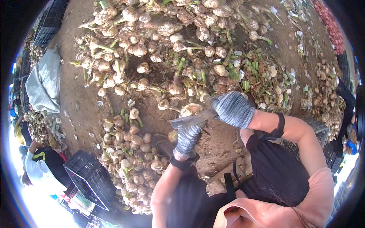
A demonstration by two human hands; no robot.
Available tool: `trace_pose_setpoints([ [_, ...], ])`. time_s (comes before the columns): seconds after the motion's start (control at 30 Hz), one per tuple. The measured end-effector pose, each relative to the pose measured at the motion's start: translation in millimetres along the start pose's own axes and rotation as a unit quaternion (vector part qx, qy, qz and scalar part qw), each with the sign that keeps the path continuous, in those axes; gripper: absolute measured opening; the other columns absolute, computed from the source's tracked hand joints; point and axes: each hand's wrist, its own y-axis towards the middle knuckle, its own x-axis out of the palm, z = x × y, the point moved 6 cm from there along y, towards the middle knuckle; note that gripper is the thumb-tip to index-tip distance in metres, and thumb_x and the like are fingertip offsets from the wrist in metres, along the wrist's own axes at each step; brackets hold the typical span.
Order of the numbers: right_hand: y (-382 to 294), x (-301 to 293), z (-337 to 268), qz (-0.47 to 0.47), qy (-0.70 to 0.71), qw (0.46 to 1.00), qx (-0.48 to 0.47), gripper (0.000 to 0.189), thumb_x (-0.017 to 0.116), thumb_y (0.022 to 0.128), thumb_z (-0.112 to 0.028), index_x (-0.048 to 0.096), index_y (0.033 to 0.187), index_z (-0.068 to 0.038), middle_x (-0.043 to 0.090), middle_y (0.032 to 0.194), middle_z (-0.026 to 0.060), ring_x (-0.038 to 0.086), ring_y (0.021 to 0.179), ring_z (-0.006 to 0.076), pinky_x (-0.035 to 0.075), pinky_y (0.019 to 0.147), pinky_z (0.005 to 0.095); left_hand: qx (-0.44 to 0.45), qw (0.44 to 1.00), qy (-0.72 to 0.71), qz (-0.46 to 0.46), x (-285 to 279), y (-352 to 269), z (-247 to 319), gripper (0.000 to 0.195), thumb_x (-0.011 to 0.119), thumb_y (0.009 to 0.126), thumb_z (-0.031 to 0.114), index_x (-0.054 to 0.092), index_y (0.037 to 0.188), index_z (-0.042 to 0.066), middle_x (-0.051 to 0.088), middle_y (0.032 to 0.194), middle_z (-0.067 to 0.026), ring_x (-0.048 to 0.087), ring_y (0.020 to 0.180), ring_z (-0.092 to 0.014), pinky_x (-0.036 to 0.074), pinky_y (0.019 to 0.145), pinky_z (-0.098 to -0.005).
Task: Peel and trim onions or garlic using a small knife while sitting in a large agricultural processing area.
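Observation:
My right hand (234,109), in a grey knitted glove, is closed around the handle of a knife (194,119). The broad metal blade points left and lies across the front of a large pale bulb (191,109). My left hand (188,138), gloved alike, holds that bulb from below, its fingers partly hidden behind the blade. Beyond my hands spreads a heap of soil-covered bulbs with roots and green stalks (139,50). Trimmed bulbs (139,162) are piled to the left of my left forearm.
Cut stalks and leaves (265,79) lie beyond my right hand. A black plastic crate (88,176) and a pale sack (45,82) are at the left. Another person (45,168) is at the far left. More bulbs (325,99) and red net sacks (329,25) are at the right.

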Motion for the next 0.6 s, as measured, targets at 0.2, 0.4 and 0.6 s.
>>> trace_pose_setpoints([
  [0.2, -8, 10, 10, -0.056, 0.008, 0.998, 0.016, 0.016, 0.049, 0.079, -0.012, 0.052, 0.088, 0.001, 0.05, 0.051, 0.0093, 0.053, 0.045, 0.0235, 0.04, 0.037, 0.0372, 0.156, 0.979, 0.124, 0.038, 9, 6, 9, 0.025, 0.065, 0.08, 0.022, 0.063, 0.097, 0.003, 0.061, 0.083, -0.003, 0.056, 0.071, -0.016, 0.045, 0.063, -0.03],
  [0.4, -25, 18, 48, -0.092, 0.045, 0.987, 0.123, 0.02, 0.054, 0.076, -0.013, 0.056, 0.093, -0.001, 0.055, 0.061, 0.0136, 0.057, 0.055, 0.0292, 0.045, 0.048, 0.0386, 0.051, 0.997, -0.048, -0.027, 8, 0, 8, 0.03, 0.066, 0.079, 0.023, 0.057, 0.104, 0.006, 0.061, 0.097, -0.0057, 0.058, 0.088, -0.016, 0.048, 0.076, -0.032],
  [0.6, -49, 29, 75, -0.12, 0.106, 0.955, 0.25, 0.027, 0.053, 0.081, -0.022, 0.057, 0.101, -0.004, 0.063, 0.079, 0.0176, 0.062, 0.07, 0.0315, 0.049, 0.062, 0.0399, -0.019, 0.952, -0.297, -0.073, 8, 5, -14, 0.061, 0.075, 0.068, 0.019, 0.043, 0.117, 0.006, 0.052, 0.11, -0.0084, 0.052, 0.1, -0.017, 0.047, 0.086, -0.0307],
])
